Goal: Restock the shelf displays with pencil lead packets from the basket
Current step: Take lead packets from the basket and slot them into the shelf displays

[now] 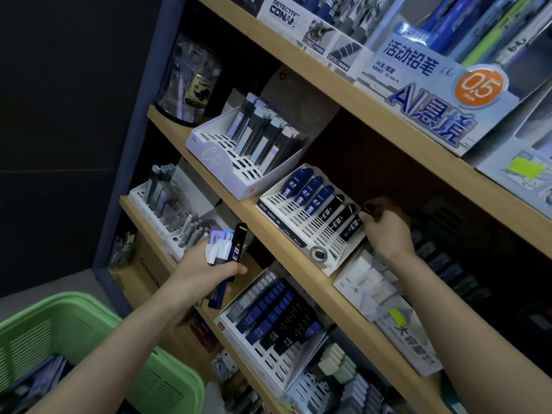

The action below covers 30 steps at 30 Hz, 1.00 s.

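My left hand (pixel 199 268) grips a bundle of pencil lead packets (pixel 228 258): a black one, a dark blue one, and white and purple ones. My right hand (pixel 385 227) is closed on a black lead packet (pixel 369 209) at the right end of a white slotted display tray (pixel 294 225) on the middle shelf. That tray holds three blue packets (pixel 307 191) and three black ones (pixel 340 218) in its back row. The green basket (pixel 68 330) sits at the lower left with more packets inside.
Wooden shelves (pixel 298 264) run diagonally. Another white tray (pixel 236 156) with grey packets stands to the upper left, and a tray of HB 0.5 leads (pixel 268 321) sits on the shelf below. Mechanical pencil display boxes (pixel 418 94) fill the top shelf. Erasers (pixel 370 279) lie lower right.
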Motion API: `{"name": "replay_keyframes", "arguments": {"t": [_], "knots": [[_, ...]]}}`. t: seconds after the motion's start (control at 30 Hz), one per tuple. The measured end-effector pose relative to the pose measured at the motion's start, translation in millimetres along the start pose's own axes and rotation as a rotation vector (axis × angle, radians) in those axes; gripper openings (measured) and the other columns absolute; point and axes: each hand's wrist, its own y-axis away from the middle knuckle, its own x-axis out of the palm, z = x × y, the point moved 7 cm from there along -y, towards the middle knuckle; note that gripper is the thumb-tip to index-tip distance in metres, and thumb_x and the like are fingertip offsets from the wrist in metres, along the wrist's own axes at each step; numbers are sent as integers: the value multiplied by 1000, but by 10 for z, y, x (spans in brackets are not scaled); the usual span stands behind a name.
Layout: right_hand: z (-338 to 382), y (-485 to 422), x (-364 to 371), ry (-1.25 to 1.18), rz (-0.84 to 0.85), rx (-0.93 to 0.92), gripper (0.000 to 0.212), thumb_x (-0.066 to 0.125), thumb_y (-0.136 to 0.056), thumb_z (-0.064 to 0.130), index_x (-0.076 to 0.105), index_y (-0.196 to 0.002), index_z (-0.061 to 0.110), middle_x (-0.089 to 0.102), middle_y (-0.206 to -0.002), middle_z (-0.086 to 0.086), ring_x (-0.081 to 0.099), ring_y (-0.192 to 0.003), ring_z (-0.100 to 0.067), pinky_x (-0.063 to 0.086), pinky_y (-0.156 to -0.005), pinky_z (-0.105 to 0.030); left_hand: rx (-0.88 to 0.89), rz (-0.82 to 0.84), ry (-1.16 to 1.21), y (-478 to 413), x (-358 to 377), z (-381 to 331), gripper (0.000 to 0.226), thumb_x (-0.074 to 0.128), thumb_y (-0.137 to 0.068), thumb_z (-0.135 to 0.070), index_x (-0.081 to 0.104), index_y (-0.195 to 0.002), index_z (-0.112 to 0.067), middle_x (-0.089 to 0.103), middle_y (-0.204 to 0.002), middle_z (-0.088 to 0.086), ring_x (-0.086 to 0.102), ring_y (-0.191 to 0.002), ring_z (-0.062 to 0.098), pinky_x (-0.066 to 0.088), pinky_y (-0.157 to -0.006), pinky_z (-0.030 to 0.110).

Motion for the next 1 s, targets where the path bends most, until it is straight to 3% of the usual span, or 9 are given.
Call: {"name": "replay_keyframes", "arguments": {"t": [0.13,0.27,0.37,0.43,0.57,0.77,0.9,1.0], "knots": [[-24,-11,8,11,2,-18,17,57,-94,13,58,-111,7,58,-99,-6,56,-90,-18,40,-72,-22,-6,0,3,-14,11,22,24,77,-75,-8,53,-82,-12,59,-73,7,58,-50,13,46,-48,21],[-56,-20,72,101,102,-6,23,51,-98,24,59,-113,9,57,-95,-4,52,-83,-15,37,-62,-20,-6,-2,6,-14,0,23,24,76,-76,-7,55,-86,-10,62,-78,11,58,-52,13,47,-48,21],[-24,-8,39,108,57,-54,24,49,-99,21,62,-116,9,57,-101,-4,54,-86,-14,38,-73,-19,-11,-10,8,-7,-14,25,24,76,-76,-7,56,-88,-8,64,-83,15,58,-53,14,48,-48,21],[-35,-8,-7,78,-18,-83,23,53,-96,12,61,-118,6,59,-113,-9,56,-99,-18,38,-80,-17,-13,-14,3,-3,-17,29,24,76,-76,-7,56,-90,-7,66,-85,18,58,-53,14,48,-48,22],[-69,-24,-57,108,-84,-120,17,60,-92,9,65,-108,4,61,-114,-11,55,-99,-16,38,-78,-16,-24,-14,-5,-10,-7,51,24,76,-75,-7,56,-89,-8,67,-86,22,59,-50,13,48,-50,23],[-99,-49,-52,53,-70,-102,20,62,-91,7,67,-110,4,64,-114,-11,51,-93,-8,34,-75,-8,-32,-18,-19,-23,-1,82,32,76,-76,-6,57,-100,2,68,-91,24,60,-52,13,49,-47,22],[-149,-14,6,10,-54,-51,25,56,-94,5,64,-117,4,62,-124,-9,49,-98,-5,30,-74,3,-45,-6,-12,-10,24,97,28,77,-75,-6,56,-92,0,65,-76,19,59,-49,12,47,-46,22],[-152,13,24,134,7,-55,30,51,-98,11,60,-126,8,60,-127,-3,50,-107,-5,31,-88,-7,-40,3,-20,-7,35,94,28,77,-75,-6,56,-92,1,64,-76,16,59,-50,12,47,-46,21]]}}
